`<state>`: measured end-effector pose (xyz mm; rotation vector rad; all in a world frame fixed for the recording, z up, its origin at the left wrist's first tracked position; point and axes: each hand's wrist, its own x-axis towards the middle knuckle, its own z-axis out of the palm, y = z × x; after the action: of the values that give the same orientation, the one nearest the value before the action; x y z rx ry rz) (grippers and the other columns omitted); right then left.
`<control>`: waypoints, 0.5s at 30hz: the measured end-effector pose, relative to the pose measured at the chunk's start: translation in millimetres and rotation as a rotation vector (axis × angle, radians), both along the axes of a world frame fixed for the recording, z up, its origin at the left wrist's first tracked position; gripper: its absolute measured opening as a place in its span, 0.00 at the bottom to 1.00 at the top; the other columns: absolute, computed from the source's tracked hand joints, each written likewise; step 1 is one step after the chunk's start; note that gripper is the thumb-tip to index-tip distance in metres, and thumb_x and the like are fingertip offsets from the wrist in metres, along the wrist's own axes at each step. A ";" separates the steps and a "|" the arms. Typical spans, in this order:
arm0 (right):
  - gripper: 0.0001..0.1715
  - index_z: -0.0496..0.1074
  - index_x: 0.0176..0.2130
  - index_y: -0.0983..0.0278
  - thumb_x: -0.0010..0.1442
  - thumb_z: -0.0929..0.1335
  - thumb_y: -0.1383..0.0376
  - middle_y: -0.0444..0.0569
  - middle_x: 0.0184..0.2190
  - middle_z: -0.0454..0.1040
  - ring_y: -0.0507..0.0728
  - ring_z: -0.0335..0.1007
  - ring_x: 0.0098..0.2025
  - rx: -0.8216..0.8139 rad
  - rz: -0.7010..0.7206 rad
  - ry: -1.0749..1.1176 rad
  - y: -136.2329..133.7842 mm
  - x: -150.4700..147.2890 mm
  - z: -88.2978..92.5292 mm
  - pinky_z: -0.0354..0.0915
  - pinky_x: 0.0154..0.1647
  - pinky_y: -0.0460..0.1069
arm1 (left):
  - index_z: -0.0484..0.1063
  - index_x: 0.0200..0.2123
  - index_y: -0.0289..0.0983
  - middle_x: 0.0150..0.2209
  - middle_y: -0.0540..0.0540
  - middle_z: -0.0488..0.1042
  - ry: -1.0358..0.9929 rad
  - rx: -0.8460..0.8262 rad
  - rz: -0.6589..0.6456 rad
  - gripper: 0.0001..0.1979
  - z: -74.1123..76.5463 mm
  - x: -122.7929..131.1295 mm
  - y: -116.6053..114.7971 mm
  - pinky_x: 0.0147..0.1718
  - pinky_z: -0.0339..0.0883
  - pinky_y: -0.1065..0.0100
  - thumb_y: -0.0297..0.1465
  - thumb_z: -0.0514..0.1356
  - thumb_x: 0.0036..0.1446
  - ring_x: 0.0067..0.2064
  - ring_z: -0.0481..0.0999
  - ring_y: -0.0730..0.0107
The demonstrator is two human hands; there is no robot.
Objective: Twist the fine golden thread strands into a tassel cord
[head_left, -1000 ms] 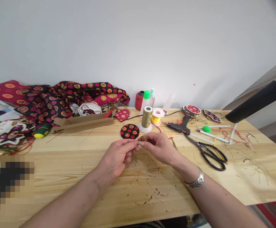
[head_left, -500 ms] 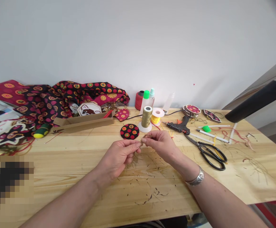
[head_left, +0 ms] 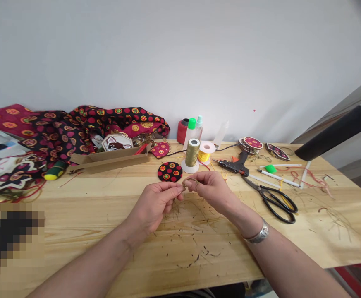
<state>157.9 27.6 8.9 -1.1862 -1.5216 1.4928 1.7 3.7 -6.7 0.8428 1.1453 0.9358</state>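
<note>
Thin olive-brown thread point(head_left: 189, 180) runs between my fingertips above the wooden table. My left hand point(head_left: 160, 203) pinches it between thumb and forefinger. Close on the other side, my right hand point(head_left: 211, 189) also pinches the thread; the exact hold is too small to make out. Just beyond my hands lies a round black fabric piece point(head_left: 169, 171) with red and yellow dots. A spool of olive-gold thread point(head_left: 193, 154) stands upright behind my right hand, beside a spool of yellow cord point(head_left: 204, 155).
To the right lie black-handled scissors point(head_left: 278, 203) and a glue gun point(head_left: 234, 165). Patterned cloth point(head_left: 75, 128) is heaped at the back left behind a cardboard tray point(head_left: 115, 162). Bottles point(head_left: 191, 134) stand by the wall. Dark scraps point(head_left: 195, 260) litter the table before me.
My right fingertips have shifted slightly left, nearer my left fingertips, and the thread loop between them has changed shape. My left hand stays nearly still.
</note>
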 end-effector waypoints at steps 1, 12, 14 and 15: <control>0.10 0.72 0.24 0.67 0.48 0.68 0.62 0.41 0.18 0.63 0.46 0.52 0.21 0.004 0.009 -0.009 -0.1 0.1 1.1 0.50 0.22 0.45 | 0.74 0.26 0.32 0.19 0.51 0.68 -0.007 -0.007 0.008 0.08 0.1 -0.5 -0.1 0.15 0.42 0.76 0.32 0.63 0.44 0.16 0.51 0.85; 0.07 0.73 0.24 0.67 0.46 0.69 0.64 0.43 0.21 0.70 0.48 0.60 0.23 0.008 -0.016 0.025 2.0 -0.3 -7.2 0.57 0.27 0.46 | 0.73 0.24 0.32 0.19 0.51 0.68 0.009 0.007 0.016 0.08 1.9 1.1 0.4 0.14 0.41 0.77 0.32 0.62 0.44 0.16 0.51 0.86; 0.07 0.72 0.24 0.67 0.47 0.69 0.64 0.44 0.22 0.71 0.49 0.61 0.24 0.026 -0.014 -0.011 1.8 -0.1 -6.8 0.58 0.28 0.46 | 0.73 0.24 0.32 0.19 0.51 0.69 0.013 0.004 0.015 0.08 2.0 1.2 -0.1 0.14 0.41 0.77 0.32 0.62 0.44 0.16 0.51 0.86; 0.06 0.72 0.24 0.67 0.48 0.68 0.65 0.44 0.22 0.70 0.49 0.61 0.24 0.037 -0.015 -0.039 1.5 -0.1 -6.0 0.58 0.28 0.46 | 0.73 0.24 0.32 0.19 0.51 0.69 0.016 0.003 0.016 0.08 2.2 1.3 -0.3 0.14 0.41 0.77 0.32 0.62 0.43 0.16 0.51 0.86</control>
<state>157.8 29.1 2.9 -1.2086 -1.5561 1.4333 3.0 3.4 -4.5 0.8466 1.1661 0.9454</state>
